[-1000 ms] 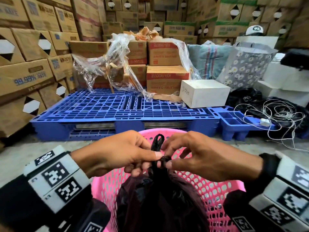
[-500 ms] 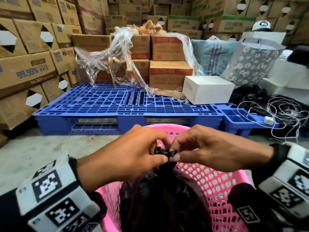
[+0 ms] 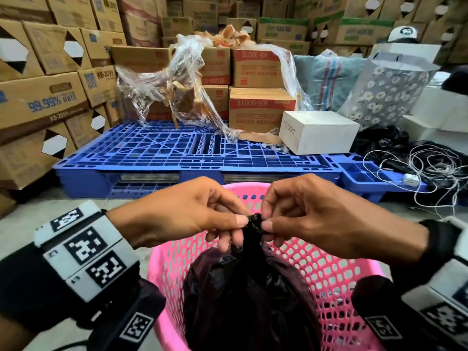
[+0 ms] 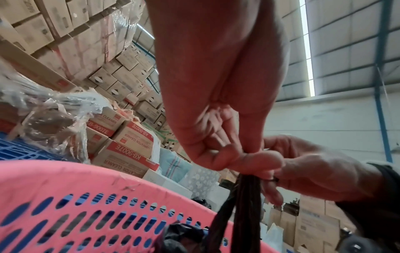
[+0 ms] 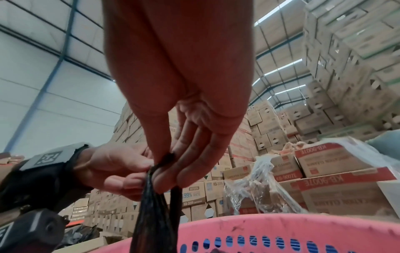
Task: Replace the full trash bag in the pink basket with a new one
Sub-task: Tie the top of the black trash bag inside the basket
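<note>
A full black trash bag [image 3: 243,295] sits inside the pink perforated basket [image 3: 326,277] right in front of me. Its gathered neck rises to a small knot [image 3: 254,220] above the basket. My left hand [image 3: 238,224] pinches the knot from the left with thumb and fingertips. My right hand [image 3: 268,225] pinches it from the right. In the left wrist view the left hand [image 4: 249,157] holds the twisted black strands [image 4: 244,196] over the basket rim [image 4: 65,178]. In the right wrist view the right hand [image 5: 166,164] grips the same strands [image 5: 155,205].
A blue plastic pallet [image 3: 177,153] lies just beyond the basket, carrying red-labelled cartons [image 3: 260,107], torn clear wrap [image 3: 177,79] and a white box [image 3: 319,131]. Stacked cardboard boxes [image 3: 43,97] wall the left. Tangled white cord [image 3: 425,168] and black bags lie at right.
The upright tail of the bag neck has been drawn down into a tight knot between my fingertips. Both hands rose slightly and stayed pinched together.
</note>
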A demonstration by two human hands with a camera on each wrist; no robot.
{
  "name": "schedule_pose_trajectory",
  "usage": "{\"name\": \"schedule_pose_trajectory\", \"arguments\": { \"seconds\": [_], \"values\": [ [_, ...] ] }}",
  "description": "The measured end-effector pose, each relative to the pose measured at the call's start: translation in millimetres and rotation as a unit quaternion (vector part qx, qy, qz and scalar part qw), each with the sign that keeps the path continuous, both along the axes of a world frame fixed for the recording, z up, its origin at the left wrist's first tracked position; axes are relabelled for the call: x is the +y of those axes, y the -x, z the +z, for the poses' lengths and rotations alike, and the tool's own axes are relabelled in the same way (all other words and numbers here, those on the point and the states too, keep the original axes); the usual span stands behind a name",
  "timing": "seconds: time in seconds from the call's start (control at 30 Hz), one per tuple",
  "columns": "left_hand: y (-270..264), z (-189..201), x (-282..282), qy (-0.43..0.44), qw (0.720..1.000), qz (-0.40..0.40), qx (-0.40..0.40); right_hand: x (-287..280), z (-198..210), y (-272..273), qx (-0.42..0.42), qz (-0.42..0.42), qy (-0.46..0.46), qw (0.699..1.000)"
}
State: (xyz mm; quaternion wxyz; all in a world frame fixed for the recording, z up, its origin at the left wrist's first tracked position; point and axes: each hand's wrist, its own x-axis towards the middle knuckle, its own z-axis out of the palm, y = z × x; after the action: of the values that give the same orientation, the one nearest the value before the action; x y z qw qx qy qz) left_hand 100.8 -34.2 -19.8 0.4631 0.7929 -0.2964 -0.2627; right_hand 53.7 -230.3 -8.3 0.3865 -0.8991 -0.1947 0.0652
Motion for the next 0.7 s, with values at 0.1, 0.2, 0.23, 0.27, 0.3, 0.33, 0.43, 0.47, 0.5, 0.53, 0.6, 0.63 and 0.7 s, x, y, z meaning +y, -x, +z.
{"name": "schedule_pose_trajectory", "arguments": {
  "seconds": [0.1,0.2,0.23,0.27,0.3,0.33,0.43,0.47,0.5,0.53,0.6,0.63,0.7],
  "values": [
    [-5,-4,4,-0.019,0.999,0.035,-0.017,-5,-3,-6,-0.006,-0.006,0.056,0.998],
    [-11,-12,14,-0.181,0.977,0.029,-0.108,-17,-10,-6,0.017,0.004,0.192,0.981],
    [-12,-15,16,-0.246,0.96,0.024,-0.13,-22,-12,-6,0.05,0.009,0.238,0.97],
    [-13,-18,17,-0.3,0.942,0.018,-0.148,-25,-14,-6,0.088,0.012,0.272,0.958],
    [-13,-20,16,-0.337,0.925,0.013,-0.175,-28,-16,-7,0.111,0.012,0.299,0.948],
    [-13,-20,14,-0.353,0.911,0.013,-0.215,-31,-16,-8,0.111,0.01,0.318,0.942],
    [-13,-10,7,-0.274,0.929,0.053,-0.245,-35,-9,-16,0.027,-0.014,0.258,0.966],
    [-14,-4,5,-0.204,0.958,0.071,-0.19,-37,-6,-19,0.009,-0.022,0.19,0.982],
    [-14,2,5,-0.131,0.979,0.085,-0.132,-38,-1,-20,-0.002,-0.022,0.121,0.992],
    [-13,8,4,-0.073,0.989,0.089,-0.089,-36,2,-21,-0.012,-0.015,0.066,0.998],
    [-8,11,-2,-0.027,0.997,0.061,-0.045,-27,4,-18,-0.024,0.011,0.004,1.0],
    [-6,10,-8,-0.025,0.999,0.032,-0.028,-21,3,-17,-0.03,0.024,-0.013,0.999],
    [-6,6,-20,-0.056,0.997,-0.034,-0.026,-13,0,-17,-0.044,0.045,-0.032,0.997]
  ]
}}
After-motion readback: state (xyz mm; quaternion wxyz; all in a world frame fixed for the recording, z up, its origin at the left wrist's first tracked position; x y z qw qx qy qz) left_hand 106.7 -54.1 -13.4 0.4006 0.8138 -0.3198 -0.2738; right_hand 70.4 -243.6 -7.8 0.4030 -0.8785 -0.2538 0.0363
